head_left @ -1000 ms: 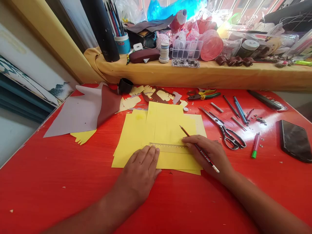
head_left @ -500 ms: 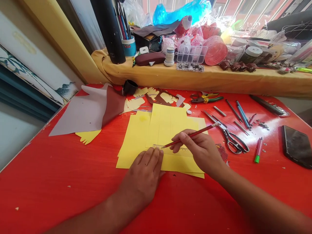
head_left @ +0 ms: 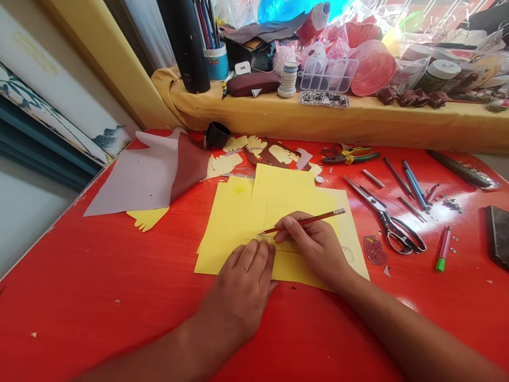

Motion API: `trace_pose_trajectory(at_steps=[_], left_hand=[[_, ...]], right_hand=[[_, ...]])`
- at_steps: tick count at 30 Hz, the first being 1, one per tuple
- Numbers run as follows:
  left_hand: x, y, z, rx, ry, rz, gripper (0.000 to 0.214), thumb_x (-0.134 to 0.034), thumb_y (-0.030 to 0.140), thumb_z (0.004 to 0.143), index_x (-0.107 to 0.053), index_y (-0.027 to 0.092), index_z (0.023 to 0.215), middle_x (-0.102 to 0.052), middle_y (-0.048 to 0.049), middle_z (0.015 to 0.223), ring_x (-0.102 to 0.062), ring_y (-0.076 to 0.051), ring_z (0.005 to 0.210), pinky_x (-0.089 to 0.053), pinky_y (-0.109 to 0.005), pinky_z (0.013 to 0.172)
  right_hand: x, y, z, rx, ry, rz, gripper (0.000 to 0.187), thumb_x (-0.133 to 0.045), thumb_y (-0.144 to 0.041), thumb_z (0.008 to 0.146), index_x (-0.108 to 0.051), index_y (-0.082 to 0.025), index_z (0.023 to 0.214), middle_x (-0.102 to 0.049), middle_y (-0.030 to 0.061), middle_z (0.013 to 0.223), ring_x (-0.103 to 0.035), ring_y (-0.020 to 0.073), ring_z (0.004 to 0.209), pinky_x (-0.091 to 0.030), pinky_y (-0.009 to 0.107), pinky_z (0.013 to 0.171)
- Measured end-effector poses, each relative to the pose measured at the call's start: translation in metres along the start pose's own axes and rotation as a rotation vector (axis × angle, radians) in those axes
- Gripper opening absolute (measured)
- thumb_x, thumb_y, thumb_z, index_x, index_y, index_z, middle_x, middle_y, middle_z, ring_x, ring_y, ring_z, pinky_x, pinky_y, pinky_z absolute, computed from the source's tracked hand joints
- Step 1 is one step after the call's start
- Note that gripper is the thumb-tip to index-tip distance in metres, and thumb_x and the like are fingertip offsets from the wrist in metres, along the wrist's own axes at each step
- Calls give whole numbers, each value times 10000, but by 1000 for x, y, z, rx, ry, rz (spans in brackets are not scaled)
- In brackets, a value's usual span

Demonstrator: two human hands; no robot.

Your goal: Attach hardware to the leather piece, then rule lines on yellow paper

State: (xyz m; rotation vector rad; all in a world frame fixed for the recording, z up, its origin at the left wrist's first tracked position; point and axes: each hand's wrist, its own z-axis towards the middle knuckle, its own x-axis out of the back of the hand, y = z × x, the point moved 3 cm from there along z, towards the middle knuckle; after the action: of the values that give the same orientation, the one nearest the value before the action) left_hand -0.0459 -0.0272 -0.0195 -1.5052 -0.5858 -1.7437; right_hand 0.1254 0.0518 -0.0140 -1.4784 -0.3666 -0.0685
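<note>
My left hand (head_left: 244,281) lies flat, its fingertips pressing a clear ruler (head_left: 263,237) onto yellow sheets (head_left: 234,217). Most of the ruler is hidden under my hands. In my right hand (head_left: 312,239) a dark red pencil (head_left: 322,216) is pinched, its tip at the ruler's left end, just beyond my left fingertips. Thin pencil lines run across the top sheet. Near the right edge of the sheets a small outline is drawn, partly beside my right wrist.
Right of the sheets lie scissors (head_left: 387,217), pliers (head_left: 352,155), a pink marker (head_left: 443,249) and a black phone (head_left: 499,239). A grey-brown sheet (head_left: 133,178) and a black cup (head_left: 217,135) are at the left. Yellow scraps (head_left: 226,164) lie behind the paper; a crowded ledge runs along the back.
The pencil tip has moved left along the ruler to its end, and the pencil lies flatter. My left hand still presses down. The whole view has shifted slightly.
</note>
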Motion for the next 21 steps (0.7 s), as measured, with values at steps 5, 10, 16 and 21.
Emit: trace_pose_trajectory(at_steps=[5,10,16,21], left_hand=[[0,0,0,7,4,-10,516,-417,327,1120,-572,14,1500,-651,-196,1457,-570,-341,1341,-443,-459,1096],[-2,0,-1,11,-3,-10,523,-403,324,1121,-564,10,1507,-651,-196,1459,-571,-342,1338,-448,-458,1096],[-2,0,0,9,-27,-8,541,-416,347,1119,-542,16,1528,-624,-208,1489,-558,-344,1361,-446,-464,1114],[0,0,0,7,-10,-10,530,-390,318,1120,-559,-1,1508,-639,-208,1471,-565,-349,1350,-460,-467,1099]], right_hand=[[-1,-2,2,31,-11,-19,422,-575,-523,1066,-757,-225,829,-824,41,856,-755,198,815,-565,312,811],[-2,-3,2,42,-16,-32,414,-572,-526,1068,-758,-228,849,-823,42,853,-758,203,806,-575,322,818],[-2,-4,2,49,-16,-40,422,-570,-558,1060,-758,-236,863,-821,47,856,-758,215,807,-584,341,823],[-2,-5,2,61,-17,-54,441,-565,-541,1064,-756,-229,817,-828,56,890,-761,215,832,-586,338,829]])
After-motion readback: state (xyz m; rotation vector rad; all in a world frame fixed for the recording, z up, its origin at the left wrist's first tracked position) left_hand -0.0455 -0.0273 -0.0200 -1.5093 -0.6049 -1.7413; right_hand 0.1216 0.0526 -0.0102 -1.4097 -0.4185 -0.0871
